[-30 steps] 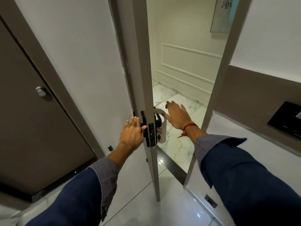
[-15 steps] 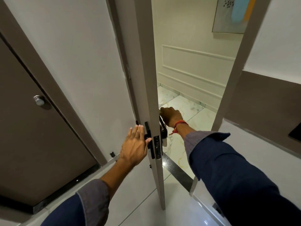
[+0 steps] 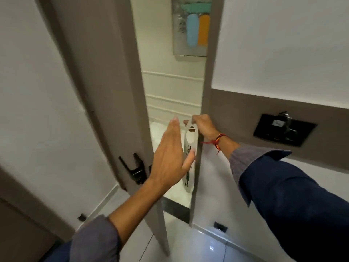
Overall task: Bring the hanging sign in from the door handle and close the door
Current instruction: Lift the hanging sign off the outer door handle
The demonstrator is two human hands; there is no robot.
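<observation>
While pinched at its top by the right hand [image 3: 203, 125], the sign [image 3: 190, 148] hangs in the door gap at centre frame, long axis vertical, hook end up, rounded bottom end down. It is a thin, flat, pale card with an oval cut-out near the top and small dark print lower down; print is too blurred to read. Right fingers are closed on the upper rim, above the cut-out; a red thread bracelet sits on that wrist.

Left hand [image 3: 170, 157] is flat and open, fingers together and pointing up, holding nothing. It lies in front of the sign's left edge, its thumb [image 3: 188, 160] overlapping the card's middle; contact there cannot be judged.

Door [image 3: 113, 91], grey-brown and matte, stands ajar at centre left, its free edge toward the camera. Black lever handle [image 3: 135, 168] shows on the near face, lower left of the left hand, clear of the sign. Frame [image 3: 206, 91] bounds the gap on the right; the sign hangs just beside it. The gap is narrow, about filled across by hand and sign.

Glossy white floor [image 3: 198, 248] below; dark threshold strip [image 3: 175, 208] crosses the opening. Black wall panel [image 3: 283, 129] at right; a blurred picture [image 3: 192, 29] at upper centre.
</observation>
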